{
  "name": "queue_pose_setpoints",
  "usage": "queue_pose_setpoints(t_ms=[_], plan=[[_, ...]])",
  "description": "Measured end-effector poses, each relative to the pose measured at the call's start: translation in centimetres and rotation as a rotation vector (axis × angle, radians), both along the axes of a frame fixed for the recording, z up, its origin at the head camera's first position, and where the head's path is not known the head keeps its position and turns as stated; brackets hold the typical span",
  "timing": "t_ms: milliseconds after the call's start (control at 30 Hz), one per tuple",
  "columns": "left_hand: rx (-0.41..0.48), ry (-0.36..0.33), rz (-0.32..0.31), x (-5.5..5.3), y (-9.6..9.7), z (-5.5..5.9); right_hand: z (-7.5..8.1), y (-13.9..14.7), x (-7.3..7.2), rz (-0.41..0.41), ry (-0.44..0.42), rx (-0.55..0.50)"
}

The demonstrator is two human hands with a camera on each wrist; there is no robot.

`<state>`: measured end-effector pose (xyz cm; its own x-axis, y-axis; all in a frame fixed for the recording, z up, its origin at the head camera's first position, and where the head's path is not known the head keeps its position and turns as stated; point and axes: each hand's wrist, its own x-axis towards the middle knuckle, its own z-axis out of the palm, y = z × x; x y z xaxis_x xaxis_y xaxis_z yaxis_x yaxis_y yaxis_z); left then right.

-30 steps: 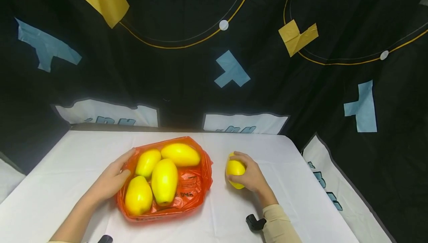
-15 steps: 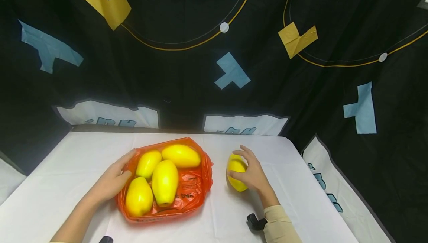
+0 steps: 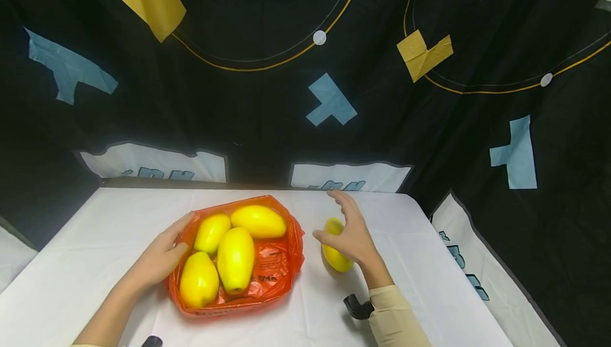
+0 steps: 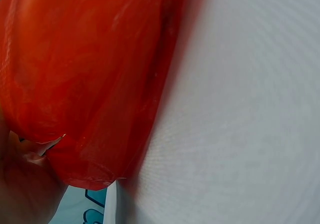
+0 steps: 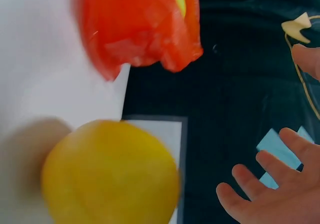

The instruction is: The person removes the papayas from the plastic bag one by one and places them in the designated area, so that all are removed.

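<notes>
A yellow, mango-like oval fruit (image 3: 337,258) lies on the white table right of the red plastic bag (image 3: 274,278). Spread fingers and thumb apart, my right hand (image 3: 354,233) hovers over this fruit and partly covers it in the head view. The right wrist view shows the same fruit (image 5: 112,176) apart from the fingers. Inside the bag, whose mouth is folded wide, sit several more yellow fruits (image 3: 235,262). Against the bag's left side rests my left hand (image 3: 159,257), fingers and thumb laid at its rim. In the left wrist view, red plastic (image 4: 90,69) hides most of this hand.
The white-covered table (image 3: 382,214) ends at a black curtain (image 3: 258,113) with blue and yellow tape on it. White printed panels (image 3: 350,177) hang behind the far edge. A black wrist mount (image 3: 358,307) sits at the right sleeve.
My right hand has let go of the lone fruit, its fingers spreading and lifting up and away. The fruit stays on the table, tilted slightly differently. My left hand and the bag keep their place.
</notes>
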<state>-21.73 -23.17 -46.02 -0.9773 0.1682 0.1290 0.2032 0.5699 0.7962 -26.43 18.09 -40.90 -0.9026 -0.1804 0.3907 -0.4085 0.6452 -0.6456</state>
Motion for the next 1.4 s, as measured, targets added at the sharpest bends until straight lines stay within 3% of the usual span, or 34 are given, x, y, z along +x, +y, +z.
queue_pose_setpoints(t_ms=[233,733,1000,1200,1400], plan=[[0.006,0.004,0.003,0.0,0.0,0.0,1.1,-1.9,-0.1,0.068,0.017,-0.004],[0.014,-0.007,-0.002,0.1,0.1,0.0,1.5,-6.5,0.3,0.220,-0.069,-0.072],[0.011,-0.015,-0.002,0.0,0.0,0.0,1.1,-8.7,0.8,0.258,-0.255,-0.199],[0.012,-0.012,-0.005,0.0,0.1,0.3,0.1,-10.2,0.0,0.378,-0.147,-0.128],[0.012,0.011,-0.020,0.1,0.2,0.3,-0.6,-11.0,0.3,0.394,-0.154,-0.058]])
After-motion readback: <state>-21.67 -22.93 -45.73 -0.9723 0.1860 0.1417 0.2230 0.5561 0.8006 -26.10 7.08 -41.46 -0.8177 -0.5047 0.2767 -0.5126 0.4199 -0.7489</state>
